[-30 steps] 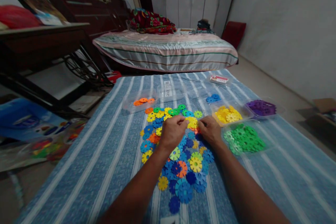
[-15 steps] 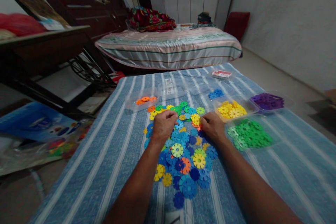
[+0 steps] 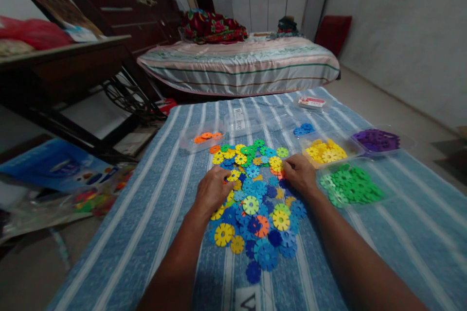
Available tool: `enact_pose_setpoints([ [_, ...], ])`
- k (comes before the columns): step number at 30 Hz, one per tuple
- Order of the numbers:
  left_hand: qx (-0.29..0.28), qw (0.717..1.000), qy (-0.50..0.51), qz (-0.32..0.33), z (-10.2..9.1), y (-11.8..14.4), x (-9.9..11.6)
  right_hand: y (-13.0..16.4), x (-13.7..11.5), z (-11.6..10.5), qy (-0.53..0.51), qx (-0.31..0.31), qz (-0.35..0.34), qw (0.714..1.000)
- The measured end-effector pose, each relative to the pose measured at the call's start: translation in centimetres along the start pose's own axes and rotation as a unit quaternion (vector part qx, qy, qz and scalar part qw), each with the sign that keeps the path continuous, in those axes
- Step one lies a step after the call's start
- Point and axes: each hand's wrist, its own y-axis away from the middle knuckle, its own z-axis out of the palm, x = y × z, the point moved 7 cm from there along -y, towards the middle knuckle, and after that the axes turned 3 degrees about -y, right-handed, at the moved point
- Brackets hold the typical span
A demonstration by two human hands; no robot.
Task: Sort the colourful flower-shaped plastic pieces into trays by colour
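A loose pile of flower-shaped plastic discs (image 3: 250, 205) in blue, yellow, green and orange lies on the striped cloth. My left hand (image 3: 213, 188) is at the pile's left edge, its fingers curled and the thumb close to them. Right by those fingertips is a yellow disc (image 3: 234, 175); whether anything is pinched there is hidden. At the right edge of the pile, my right hand (image 3: 299, 173) is closed, with its fingertips near yellow and orange discs. What it holds, if anything, cannot be seen.
Clear tubs hold green discs (image 3: 352, 184), yellow discs (image 3: 326, 151), purple discs (image 3: 375, 141), blue discs (image 3: 303, 129) and orange discs (image 3: 206, 137). A clear box with a red-and-white card (image 3: 311, 101) stands farther back. Beyond the cloth is a bed (image 3: 241, 65); a sewing-machine table (image 3: 65, 65) stands left.
My left hand has moved left and toward me, uncovering yellow and blue discs in the pile. My right hand stays almost in place. The view has shifted slightly.
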Motion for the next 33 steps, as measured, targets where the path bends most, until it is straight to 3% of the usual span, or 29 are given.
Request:
enact_pose_setpoints([
  [6,-0.024,0.995,-0.085,0.05,0.0,-0.1,0.9,-0.1,-0.1,-0.1,-0.007,0.001,0.001,1.0],
  [15,0.039,0.982,-0.163,0.081,0.4,0.2,1.4,-0.1,-0.2,-0.1,-0.007,0.005,0.001,1.0],
  [33,0.073,0.997,-0.029,0.021,-0.5,-0.1,-0.3,-0.2,-0.1,0.0,0.0,0.009,-0.009,1.0],
])
